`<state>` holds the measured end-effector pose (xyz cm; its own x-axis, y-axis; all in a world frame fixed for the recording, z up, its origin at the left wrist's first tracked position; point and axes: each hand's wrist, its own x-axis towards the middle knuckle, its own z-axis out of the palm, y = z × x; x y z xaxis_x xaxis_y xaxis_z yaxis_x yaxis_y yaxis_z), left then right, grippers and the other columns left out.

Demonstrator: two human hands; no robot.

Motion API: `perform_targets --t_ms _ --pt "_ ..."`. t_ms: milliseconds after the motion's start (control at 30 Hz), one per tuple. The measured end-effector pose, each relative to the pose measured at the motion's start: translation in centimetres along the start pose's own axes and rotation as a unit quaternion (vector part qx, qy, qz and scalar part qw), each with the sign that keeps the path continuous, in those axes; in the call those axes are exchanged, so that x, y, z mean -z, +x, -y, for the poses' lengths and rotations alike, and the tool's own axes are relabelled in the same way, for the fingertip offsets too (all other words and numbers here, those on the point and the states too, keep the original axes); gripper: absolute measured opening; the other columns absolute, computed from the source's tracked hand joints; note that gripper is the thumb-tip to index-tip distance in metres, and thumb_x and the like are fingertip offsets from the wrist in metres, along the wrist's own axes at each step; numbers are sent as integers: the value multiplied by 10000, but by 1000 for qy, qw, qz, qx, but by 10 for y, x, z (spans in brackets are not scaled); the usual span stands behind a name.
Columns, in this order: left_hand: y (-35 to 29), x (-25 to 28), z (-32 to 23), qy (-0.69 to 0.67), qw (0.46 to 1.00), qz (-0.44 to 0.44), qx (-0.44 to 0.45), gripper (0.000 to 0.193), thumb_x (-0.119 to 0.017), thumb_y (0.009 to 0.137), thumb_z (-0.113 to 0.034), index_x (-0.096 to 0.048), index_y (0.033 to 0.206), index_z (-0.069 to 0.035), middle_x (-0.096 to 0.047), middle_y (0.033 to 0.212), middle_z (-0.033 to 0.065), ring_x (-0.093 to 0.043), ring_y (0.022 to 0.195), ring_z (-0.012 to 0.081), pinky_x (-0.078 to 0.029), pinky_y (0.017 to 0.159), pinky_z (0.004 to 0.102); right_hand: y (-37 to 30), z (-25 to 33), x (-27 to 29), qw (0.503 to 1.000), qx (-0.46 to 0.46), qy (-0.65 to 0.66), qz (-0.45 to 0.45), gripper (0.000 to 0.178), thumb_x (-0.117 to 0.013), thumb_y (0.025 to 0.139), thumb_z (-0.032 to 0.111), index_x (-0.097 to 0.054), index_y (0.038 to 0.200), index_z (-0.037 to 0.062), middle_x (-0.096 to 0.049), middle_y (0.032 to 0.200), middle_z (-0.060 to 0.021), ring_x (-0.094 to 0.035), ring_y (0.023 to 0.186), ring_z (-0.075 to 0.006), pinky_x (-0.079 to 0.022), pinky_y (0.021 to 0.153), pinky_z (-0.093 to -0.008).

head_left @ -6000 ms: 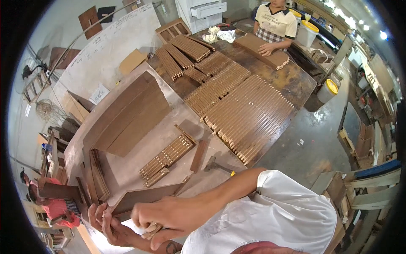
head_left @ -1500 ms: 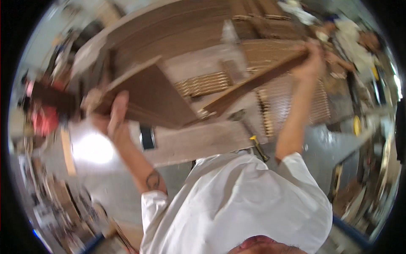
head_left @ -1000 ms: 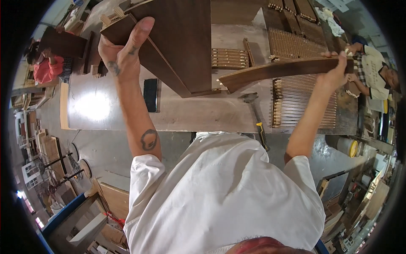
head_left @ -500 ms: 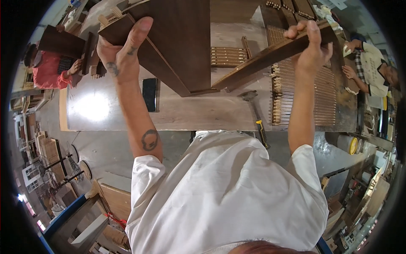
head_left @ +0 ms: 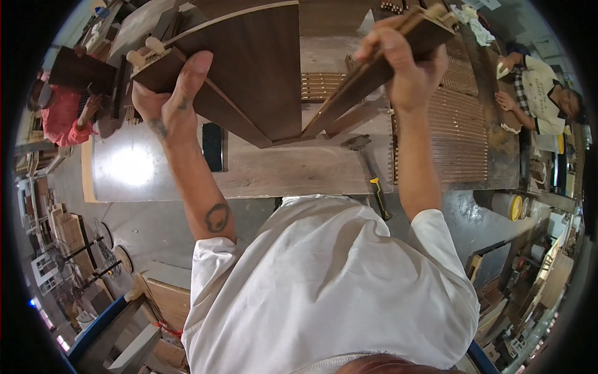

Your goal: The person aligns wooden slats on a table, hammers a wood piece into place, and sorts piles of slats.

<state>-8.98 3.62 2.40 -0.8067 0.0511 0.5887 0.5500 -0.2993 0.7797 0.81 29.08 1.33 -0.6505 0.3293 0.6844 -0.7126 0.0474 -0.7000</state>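
Two hands are mine here, and each has one dark brown wooden rail. My left hand [head_left: 171, 103] pinches the raised end of the left rail [head_left: 230, 109], thumb flat on its face, the other fingers wrapped behind and out of sight. My right hand [head_left: 412, 75] is curled round the right rail [head_left: 349, 96] with digits on both sides; blur keeps me from telling which tips press. The rails form a V, low ends close together over the middle of the table [head_left: 286, 177]; I can't tell whether they touch. Two pale pegs [head_left: 154, 45] show at the left rail's end; those at the right rail's end are too blurred to count. Beyond the left rail rises one wide panel [head_left: 258, 68].

One phone [head_left: 212, 147] lies by the near edge, beside my left forearm. One hammer [head_left: 367, 165] lies right of the V, its handle jutting over that edge. One short board [head_left: 356, 118] lies behind the hammer. The right rail stands in front of a short stack of slats [head_left: 319, 87], and my right forearm cuts across the left end of the long slats [head_left: 451, 137], too many to count. Two other people work, one past the left edge, one past the right.
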Motion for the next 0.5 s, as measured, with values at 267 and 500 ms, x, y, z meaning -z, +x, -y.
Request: perform_targets --t_ms 267,500 --pt "-7 8 -4 -8 1000 -20 10 437 -793 661 -13 -567 1033 6 -566 928 15 -552 812 116 -467 773 235 -6 2 -56 998 -18 -64 22 272 -742 817 120 -637 1032 -12 -674 836 -79 -643 745 -146 -529 681 -274" --pt "-7 14 -10 -82 996 23 26 492 -793 651 9 -504 1050 -1 -575 949 76 -539 889 177 -444 797 276 -20 7 -74 993 -62 -94 46 513 -825 738 246 -565 1105 -3 -682 926 -107 -664 833 -179 -525 730 -295"
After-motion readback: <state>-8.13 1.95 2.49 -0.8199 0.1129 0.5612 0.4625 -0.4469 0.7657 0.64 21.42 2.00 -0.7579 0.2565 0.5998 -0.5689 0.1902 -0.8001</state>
